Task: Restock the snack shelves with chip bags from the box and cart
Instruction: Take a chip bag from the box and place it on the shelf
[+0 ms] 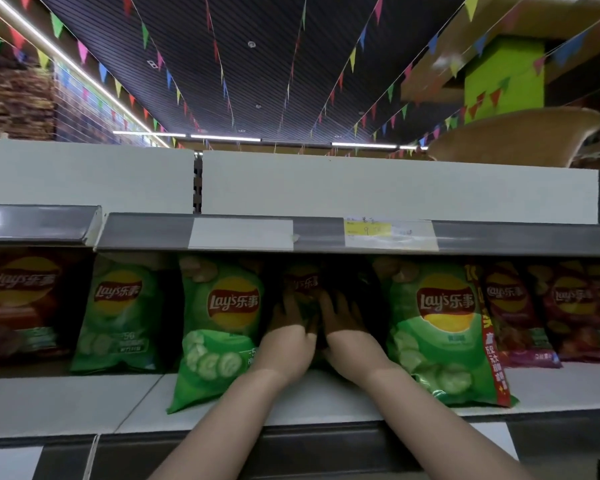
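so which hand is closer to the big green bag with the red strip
Right. The right hand is just beside that bag; the left hand sits farther over.

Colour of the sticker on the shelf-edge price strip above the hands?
Yellow sticker on a white label, faint handwriting; head view, the only one.

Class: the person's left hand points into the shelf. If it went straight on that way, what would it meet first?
The dark chip bag at the back of the gap. The left hand already seems to rest on it, beside the right hand, though shadow hides the contact. Behind that, probably the shelf's back wall, unseen here.
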`<state>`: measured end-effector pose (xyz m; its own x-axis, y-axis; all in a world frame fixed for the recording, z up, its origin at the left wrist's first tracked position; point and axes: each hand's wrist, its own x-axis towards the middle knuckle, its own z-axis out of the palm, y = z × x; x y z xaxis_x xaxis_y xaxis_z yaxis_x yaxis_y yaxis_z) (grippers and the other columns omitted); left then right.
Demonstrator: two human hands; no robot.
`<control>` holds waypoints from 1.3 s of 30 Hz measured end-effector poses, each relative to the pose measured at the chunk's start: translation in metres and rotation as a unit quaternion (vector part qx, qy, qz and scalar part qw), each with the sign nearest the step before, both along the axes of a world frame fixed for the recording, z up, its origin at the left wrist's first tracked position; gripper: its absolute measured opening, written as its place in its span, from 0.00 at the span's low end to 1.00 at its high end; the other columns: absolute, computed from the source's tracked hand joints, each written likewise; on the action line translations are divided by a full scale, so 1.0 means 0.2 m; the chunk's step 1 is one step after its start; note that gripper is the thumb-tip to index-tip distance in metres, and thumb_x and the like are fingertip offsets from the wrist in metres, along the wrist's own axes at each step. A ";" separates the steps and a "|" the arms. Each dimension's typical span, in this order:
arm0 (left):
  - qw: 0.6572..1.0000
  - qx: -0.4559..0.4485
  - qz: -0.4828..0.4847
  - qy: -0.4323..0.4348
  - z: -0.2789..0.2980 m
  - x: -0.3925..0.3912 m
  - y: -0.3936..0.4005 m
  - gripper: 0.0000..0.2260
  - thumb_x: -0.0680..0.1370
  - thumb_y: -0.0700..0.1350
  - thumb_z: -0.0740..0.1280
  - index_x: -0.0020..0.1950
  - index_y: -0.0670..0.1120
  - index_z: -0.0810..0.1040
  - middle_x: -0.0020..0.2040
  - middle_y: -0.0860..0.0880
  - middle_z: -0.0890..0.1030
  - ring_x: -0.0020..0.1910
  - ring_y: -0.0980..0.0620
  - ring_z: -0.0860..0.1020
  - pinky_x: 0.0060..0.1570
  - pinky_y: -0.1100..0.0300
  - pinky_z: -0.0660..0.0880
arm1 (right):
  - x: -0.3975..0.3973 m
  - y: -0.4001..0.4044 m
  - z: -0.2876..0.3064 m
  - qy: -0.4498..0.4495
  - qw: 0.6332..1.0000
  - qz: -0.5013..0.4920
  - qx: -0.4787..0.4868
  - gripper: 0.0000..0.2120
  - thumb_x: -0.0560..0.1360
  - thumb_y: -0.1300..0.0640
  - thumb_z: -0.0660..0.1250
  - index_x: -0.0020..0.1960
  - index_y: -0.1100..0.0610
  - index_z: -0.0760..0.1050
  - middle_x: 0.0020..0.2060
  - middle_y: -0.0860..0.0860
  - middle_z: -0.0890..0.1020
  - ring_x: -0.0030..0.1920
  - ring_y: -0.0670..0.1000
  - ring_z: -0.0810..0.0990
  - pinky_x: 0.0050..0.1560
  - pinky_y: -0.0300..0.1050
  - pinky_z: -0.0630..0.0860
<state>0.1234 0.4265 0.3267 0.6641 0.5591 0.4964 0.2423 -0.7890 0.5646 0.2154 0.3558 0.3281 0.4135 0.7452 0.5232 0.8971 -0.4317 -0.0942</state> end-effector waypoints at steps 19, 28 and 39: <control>0.956 0.116 0.015 0.270 -0.05 0.03 -0.01 0.18 0.79 0.34 0.55 0.68 0.39 0.69 0.65 0.37 0.72 0.61 0.39 0.74 0.58 0.51 0.72 | 0.02 0.07 0.03 0.077 0.982 -0.093 -0.144 0.34 0.80 0.54 0.63 0.79 0.56 0.48 0.77 0.62 0.51 0.73 0.65 0.60 0.69 0.57 0.65; 0.956 0.121 -0.014 0.267 -0.04 0.05 -0.01 0.12 0.80 0.35 0.54 0.56 0.40 0.76 0.48 0.44 0.74 0.47 0.46 0.74 0.50 0.56 0.74 | -0.03 -0.57 -0.11 -0.021 0.958 -0.131 0.254 0.14 0.69 0.52 0.75 0.42 0.53 0.70 0.42 0.50 0.71 0.44 0.53 0.70 0.42 0.48 0.68; 0.969 0.138 0.024 0.205 -0.01 -0.01 -0.14 0.13 0.83 0.44 0.56 0.66 0.44 0.69 0.64 0.41 0.73 0.60 0.41 0.73 0.53 0.52 0.72 | 0.15 -0.57 -0.17 -0.054 0.961 -0.054 0.266 0.15 0.71 0.48 0.73 0.44 0.53 0.68 0.41 0.49 0.70 0.43 0.51 0.70 0.42 0.45 0.64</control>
